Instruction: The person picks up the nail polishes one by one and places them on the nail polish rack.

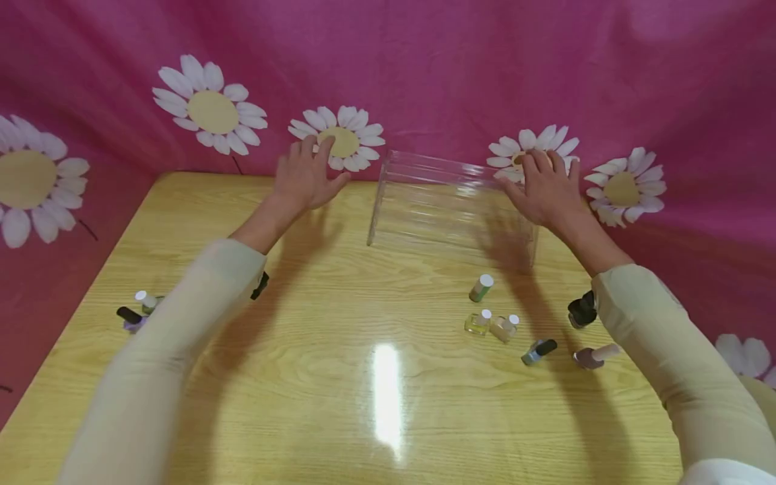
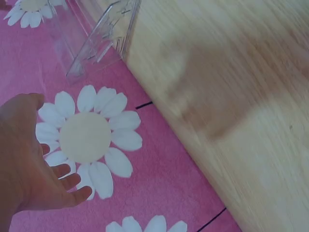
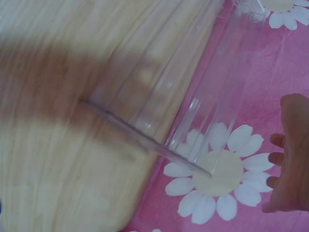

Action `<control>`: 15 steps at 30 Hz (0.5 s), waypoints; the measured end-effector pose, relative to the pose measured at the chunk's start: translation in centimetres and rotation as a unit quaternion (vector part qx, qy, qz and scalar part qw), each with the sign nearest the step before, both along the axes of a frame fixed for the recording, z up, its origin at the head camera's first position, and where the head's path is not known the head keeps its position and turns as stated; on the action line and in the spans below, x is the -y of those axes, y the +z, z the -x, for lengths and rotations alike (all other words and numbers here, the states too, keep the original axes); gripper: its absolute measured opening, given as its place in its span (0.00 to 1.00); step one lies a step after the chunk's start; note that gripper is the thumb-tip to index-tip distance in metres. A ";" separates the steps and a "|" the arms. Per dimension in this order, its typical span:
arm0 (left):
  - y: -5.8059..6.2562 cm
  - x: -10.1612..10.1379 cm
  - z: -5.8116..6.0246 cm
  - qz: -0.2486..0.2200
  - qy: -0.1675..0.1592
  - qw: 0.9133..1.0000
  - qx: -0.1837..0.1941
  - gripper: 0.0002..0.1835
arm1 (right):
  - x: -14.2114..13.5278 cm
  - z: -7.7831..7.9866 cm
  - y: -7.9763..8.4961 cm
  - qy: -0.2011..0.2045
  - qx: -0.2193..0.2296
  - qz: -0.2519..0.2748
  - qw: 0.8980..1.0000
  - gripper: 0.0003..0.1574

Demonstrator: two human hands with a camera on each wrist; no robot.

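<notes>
A clear plastic tiered rack (image 1: 436,212) stands near the back edge of the table. My left hand (image 1: 303,174) is raised to the left of it, fingers spread, holding nothing. In the left wrist view a gap shows between that hand (image 2: 36,164) and the end of the rack (image 2: 99,41). My right hand (image 1: 544,188) overlaps the rack's back right corner in the head view, fingers apart and nothing in them. The right wrist view has this hand (image 3: 292,159) to one side of the rack (image 3: 149,137), with patterned cloth visible between them.
Several nail polish bottles stand front right of the rack, among them a green one (image 1: 481,287), a yellow one (image 1: 477,322) and a mauve one (image 1: 588,358). At the left, a lilac bottle (image 1: 135,320) stands near my sleeve. Pink daisy-patterned cloth (image 1: 424,81) hangs behind the table.
</notes>
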State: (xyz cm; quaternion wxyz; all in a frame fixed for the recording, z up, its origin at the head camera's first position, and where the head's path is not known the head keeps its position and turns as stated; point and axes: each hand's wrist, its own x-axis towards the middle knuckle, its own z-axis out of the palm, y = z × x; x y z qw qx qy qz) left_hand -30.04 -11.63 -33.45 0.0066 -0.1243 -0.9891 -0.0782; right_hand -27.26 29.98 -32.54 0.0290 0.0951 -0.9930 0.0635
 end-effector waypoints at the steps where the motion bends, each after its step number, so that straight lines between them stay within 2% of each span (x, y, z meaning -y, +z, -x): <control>1: -0.1 -0.2 0.0 -0.004 -0.002 1.000 0.003 0.43 | -0.2 -0.2 -0.1 -0.003 0.004 0.002 1.000 0.44; 8: -1.3 -1.6 -0.2 -0.011 -0.031 0.999 0.033 0.39 | -2.2 -1.7 -1.1 -0.027 0.042 0.004 0.999 0.43; 15: -3.1 -3.3 -0.4 0.008 -0.061 0.997 0.041 0.34 | -3.7 -2.7 -2.2 -0.019 0.061 -0.022 0.998 0.29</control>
